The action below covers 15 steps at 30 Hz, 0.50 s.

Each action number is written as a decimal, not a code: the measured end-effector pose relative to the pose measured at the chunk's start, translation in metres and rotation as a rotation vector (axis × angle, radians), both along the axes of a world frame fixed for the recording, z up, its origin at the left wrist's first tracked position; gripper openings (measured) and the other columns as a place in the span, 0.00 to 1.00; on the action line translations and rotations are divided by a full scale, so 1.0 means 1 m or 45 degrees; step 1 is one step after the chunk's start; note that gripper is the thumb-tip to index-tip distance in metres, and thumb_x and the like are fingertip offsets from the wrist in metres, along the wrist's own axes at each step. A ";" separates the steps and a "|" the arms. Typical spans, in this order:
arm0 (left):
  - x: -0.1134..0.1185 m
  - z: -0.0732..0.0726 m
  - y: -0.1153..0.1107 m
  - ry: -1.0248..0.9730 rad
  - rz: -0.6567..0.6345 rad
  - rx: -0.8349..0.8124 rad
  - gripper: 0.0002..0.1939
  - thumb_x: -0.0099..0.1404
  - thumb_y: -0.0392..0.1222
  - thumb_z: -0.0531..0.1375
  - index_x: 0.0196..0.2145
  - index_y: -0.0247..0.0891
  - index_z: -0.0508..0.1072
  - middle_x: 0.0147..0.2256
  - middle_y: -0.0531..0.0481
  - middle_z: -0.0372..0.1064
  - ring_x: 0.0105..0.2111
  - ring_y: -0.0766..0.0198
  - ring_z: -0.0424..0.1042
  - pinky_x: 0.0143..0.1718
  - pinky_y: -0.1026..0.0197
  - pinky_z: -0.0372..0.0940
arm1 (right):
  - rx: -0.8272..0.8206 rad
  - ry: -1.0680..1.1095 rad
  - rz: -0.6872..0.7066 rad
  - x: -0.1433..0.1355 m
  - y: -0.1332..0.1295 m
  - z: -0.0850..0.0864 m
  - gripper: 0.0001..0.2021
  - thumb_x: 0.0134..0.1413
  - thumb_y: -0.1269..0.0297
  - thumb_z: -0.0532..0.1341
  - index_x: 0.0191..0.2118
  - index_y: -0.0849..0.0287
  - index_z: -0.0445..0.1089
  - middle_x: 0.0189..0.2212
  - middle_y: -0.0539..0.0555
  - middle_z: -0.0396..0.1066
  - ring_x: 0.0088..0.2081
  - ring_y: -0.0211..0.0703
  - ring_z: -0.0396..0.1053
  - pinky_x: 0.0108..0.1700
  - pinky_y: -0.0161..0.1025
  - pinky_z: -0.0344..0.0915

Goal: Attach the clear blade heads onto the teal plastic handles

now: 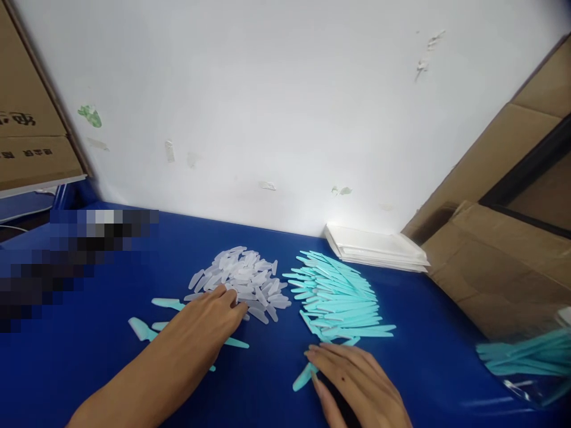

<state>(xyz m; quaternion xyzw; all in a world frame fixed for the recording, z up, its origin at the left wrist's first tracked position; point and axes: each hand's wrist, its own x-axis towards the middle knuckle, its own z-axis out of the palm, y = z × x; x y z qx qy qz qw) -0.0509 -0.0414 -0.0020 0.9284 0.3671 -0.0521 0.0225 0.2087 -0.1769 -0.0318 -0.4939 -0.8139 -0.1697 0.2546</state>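
My left hand (pixel 223 312) reaches into the near edge of a pile of translucent whitish blade-shaped pieces (pixel 245 273). Its fingers are bent together at the pile, and what they pinch, if anything, is too small to make out. Under and beside my left forearm lie several turquoise pieces (pixel 141 329). My right hand (pixel 352 380) is closed around one turquoise piece (pixel 304 378), whose wide end sticks out to the left. Just beyond my right hand is a heap of turquoise pieces (pixel 336 294).
A stack of white sheets (pixel 377 246) lies against the white wall. Cardboard boxes (pixel 482 267) stand at the right, another box (pixel 33 137) at the left. A clear bag of turquoise pieces (pixel 526 356) sits at the right edge of the blue table (pixel 263 392).
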 end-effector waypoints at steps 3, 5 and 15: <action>0.006 0.014 -0.005 0.098 0.040 -0.061 0.31 0.50 0.15 0.54 0.49 0.36 0.74 0.47 0.40 0.71 0.46 0.47 0.70 0.46 0.48 0.68 | -0.088 -0.160 -0.034 0.002 0.002 -0.001 0.17 0.64 0.61 0.63 0.57 0.53 0.72 0.51 0.49 0.77 0.49 0.52 0.78 0.46 0.48 0.79; 0.008 0.018 -0.008 0.114 0.040 -0.074 0.30 0.50 0.15 0.54 0.48 0.35 0.74 0.46 0.40 0.71 0.46 0.47 0.71 0.45 0.48 0.68 | -0.119 -0.198 0.009 0.003 0.003 -0.001 0.17 0.64 0.60 0.63 0.57 0.53 0.72 0.51 0.48 0.77 0.49 0.51 0.78 0.47 0.47 0.78; 0.006 0.006 -0.015 -0.187 -0.003 0.182 0.20 0.64 0.21 0.50 0.45 0.39 0.73 0.46 0.43 0.68 0.44 0.52 0.69 0.42 0.54 0.67 | -0.226 0.200 0.285 0.003 0.005 0.002 0.08 0.66 0.72 0.63 0.47 0.55 0.74 0.39 0.47 0.80 0.40 0.38 0.77 0.45 0.33 0.72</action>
